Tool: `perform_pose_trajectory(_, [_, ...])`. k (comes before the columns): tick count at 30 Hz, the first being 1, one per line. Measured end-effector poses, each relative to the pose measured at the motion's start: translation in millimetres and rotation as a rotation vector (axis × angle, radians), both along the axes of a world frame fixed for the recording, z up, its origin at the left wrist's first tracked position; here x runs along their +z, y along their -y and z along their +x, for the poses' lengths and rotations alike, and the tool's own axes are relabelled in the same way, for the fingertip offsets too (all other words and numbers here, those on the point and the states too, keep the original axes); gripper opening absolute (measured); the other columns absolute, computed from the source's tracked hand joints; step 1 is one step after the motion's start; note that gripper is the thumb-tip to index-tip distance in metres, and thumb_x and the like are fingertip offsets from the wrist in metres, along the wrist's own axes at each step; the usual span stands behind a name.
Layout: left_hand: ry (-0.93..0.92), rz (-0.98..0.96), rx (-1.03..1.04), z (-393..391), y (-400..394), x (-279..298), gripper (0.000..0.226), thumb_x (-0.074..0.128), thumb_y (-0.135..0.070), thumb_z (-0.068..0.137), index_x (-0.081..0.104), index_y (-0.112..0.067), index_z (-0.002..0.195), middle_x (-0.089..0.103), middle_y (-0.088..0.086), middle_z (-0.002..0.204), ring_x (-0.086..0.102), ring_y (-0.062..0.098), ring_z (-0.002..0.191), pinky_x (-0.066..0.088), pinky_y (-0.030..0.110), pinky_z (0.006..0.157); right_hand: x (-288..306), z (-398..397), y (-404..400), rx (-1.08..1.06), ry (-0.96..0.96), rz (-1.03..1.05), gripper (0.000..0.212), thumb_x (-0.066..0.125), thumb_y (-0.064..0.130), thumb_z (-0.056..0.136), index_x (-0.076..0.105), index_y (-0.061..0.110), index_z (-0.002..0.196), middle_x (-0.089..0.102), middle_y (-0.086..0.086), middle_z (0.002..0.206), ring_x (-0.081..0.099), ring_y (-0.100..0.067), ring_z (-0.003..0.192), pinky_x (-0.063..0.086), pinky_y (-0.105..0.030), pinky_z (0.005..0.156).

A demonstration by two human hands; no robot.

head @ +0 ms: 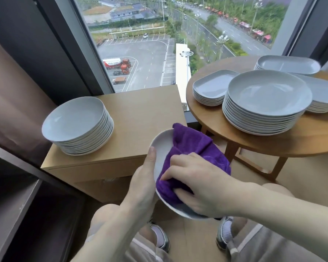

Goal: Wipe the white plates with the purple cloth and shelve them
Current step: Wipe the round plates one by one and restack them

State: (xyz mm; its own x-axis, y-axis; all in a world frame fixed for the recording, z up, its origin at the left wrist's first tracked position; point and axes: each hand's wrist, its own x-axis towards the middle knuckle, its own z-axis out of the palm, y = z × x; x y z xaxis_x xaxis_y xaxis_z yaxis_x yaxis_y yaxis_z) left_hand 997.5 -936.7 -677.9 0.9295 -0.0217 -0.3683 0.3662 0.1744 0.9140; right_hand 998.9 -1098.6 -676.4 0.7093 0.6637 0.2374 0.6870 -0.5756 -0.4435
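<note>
Left hand (143,183): gripping the near-left rim of a white plate (160,148), thumb lying along the rim's upper face, fingers hidden beneath; holding it tilted above the knees.
Right hand (195,183): pressing a purple cloth (193,146) into the plate's well, fingers curled and digging into the bunched fabric, thumb tucked against it.
Held plate: hanging in the air between the cabinet and the round table, touching neither.
Purple cloth: covering most of the plate's inner face, spilling over its far-right rim.
Left stack (78,126): round white plates piled on a low wooden cabinet (140,110), leaning a little toward the window.
Round wooden table (254,146): standing to the right, carrying four more stacks.
Front round stack (267,103): sitting nearest the table's edge, tallest of the four.
Rounded rectangular stack (211,89): lying just left of the round stack, touching or nearly touching it; cannot tell which.
Oval dishes (288,64): sitting at the back of the table.
Right-edge stack (324,97): partly hidden behind the round stack.
Window (159,44): showing a car park, trucks and a road far below.
Curtain (11,91): hanging brown at the left.
Shoes (222,233): showing on the wooden floor below the plate.
</note>
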Motion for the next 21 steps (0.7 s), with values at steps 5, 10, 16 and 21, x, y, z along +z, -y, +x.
perform_pose_trajectory(5, [0.003,0.061,0.153,8,-11,11,0.049,0.053,-0.054,0.098,0.078,-0.012,0.100,0.079,0.014,0.106,0.073,0.036,0.107,0.050,0.057,0.107,2,7,10,0.005,-0.137,-0.251,0.029,0.052,0.024,0.092,0.065,0.027,0.118,0.057,0.009,0.112,0.051,-0.014,0.099,0.037,-0.034,0.096])
perform_pose_trajectory(10, [0.015,0.163,0.159,-1,-12,12,0.038,0.043,-0.037,0.109,0.076,-0.019,0.102,0.081,0.004,0.101,0.075,0.028,0.100,0.054,0.048,0.097,-4,28,25,-0.168,-0.043,-0.434,0.023,0.047,0.031,0.095,0.066,0.025,0.106,0.056,0.006,0.103,0.056,-0.022,0.095,0.038,-0.040,0.097])
perform_pose_trajectory(16, [0.009,0.119,0.192,-14,-13,14,0.037,0.039,-0.031,0.111,0.073,-0.018,0.108,0.080,0.007,0.105,0.077,0.025,0.093,0.055,0.045,0.089,7,49,52,-0.350,0.019,-0.370,0.018,0.043,0.028,0.099,0.060,0.024,0.105,0.048,0.008,0.099,0.054,-0.019,0.093,0.036,-0.038,0.095])
perform_pose_trajectory(21, [0.062,-0.026,0.298,-3,-7,21,0.034,0.033,-0.036,0.113,0.066,-0.030,0.120,0.079,0.003,0.113,0.077,0.019,0.097,0.053,0.042,0.084,39,54,71,-0.446,0.042,-0.237,0.009,0.045,0.026,0.099,0.047,0.022,0.091,0.039,0.005,0.094,0.053,-0.026,0.092,0.040,-0.042,0.093])
